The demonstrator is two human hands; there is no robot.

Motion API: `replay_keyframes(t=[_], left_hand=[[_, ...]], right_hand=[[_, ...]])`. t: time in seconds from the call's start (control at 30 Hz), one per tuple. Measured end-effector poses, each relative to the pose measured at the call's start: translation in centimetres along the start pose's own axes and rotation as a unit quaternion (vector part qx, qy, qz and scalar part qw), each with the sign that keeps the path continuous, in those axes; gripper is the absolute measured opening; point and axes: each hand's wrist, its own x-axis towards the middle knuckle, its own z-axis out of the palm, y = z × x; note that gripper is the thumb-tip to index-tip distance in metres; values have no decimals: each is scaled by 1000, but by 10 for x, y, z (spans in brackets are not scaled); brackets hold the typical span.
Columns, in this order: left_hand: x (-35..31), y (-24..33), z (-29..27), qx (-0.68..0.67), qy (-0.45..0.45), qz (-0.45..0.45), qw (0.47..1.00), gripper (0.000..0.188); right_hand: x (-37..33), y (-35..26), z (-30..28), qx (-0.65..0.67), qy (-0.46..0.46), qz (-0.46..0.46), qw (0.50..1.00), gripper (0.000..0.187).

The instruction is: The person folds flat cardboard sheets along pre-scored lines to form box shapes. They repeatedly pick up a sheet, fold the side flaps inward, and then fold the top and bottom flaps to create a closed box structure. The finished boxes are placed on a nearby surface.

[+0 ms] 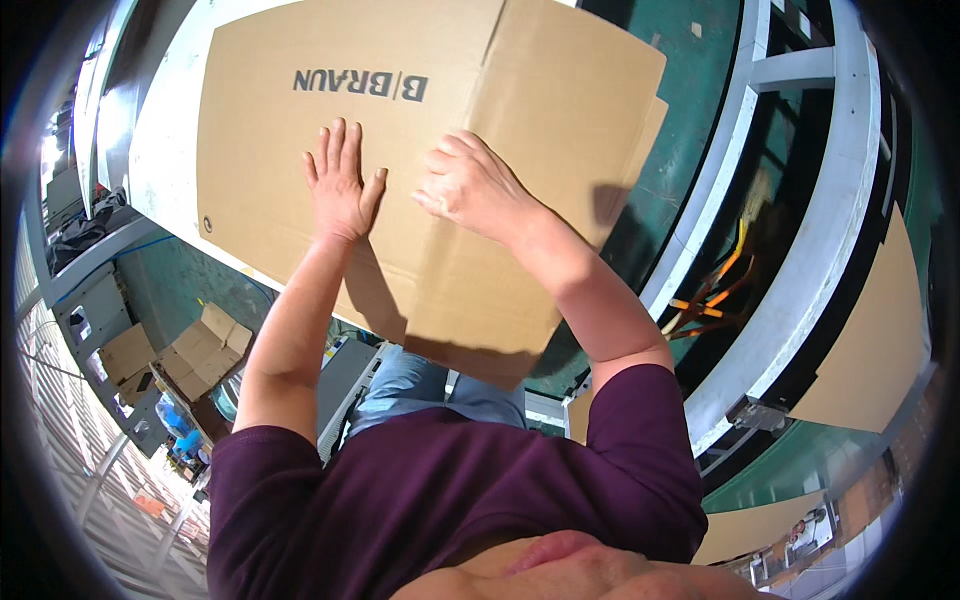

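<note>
A green floor (690, 140) shows beyond the right edge of the big cardboard sheet, and farther right of that sheet stands a pale metal frame (845, 170) with bars that look curved. A white work surface (170, 150) lies under the sheet's left part and juts out past its left edge. The cardboard sheet (270, 160) itself lies flat on it, in front of the person, creased lengthwise, its near end pointing at the purple shirt (450, 480). Well to the sheet's right, beyond the frame, is another brown panel (870, 340). Near-left of the sheet, lower down, sits a small open carton (205, 355). On the sheet's middle the left hand (343, 195) is palm down, fingers spread and thumb out. To its right, over the sheet's crease, the right hand (470, 185) has its fingers curled in; whether they pinch anything I cannot tell. Dark printing (360, 85) runs across the sheet beyond both hands, and a little dark ring (207, 224) marks its near-left corner.
</note>
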Motion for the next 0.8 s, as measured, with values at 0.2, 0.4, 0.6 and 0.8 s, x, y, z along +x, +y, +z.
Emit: replay_keyframes(t=[0.2,0.4,0.6,0.8], left_hand=[[-3,7,-8,-18,-18,-9,1000,71],[2,3,-12,-29,-20,-13,999,72],[0,-1,-10,-38,-15,-17,999,73],[4,3,-12,-43,-14,-13,999,73]], right_hand=[[7,6,-2,-46,-42,-9,998,14],[35,37,-26,-37,-52,10,998,18],[44,23,-53,-35,38,-11,999,25],[30,41,-17,-64,-40,8,997,20]])
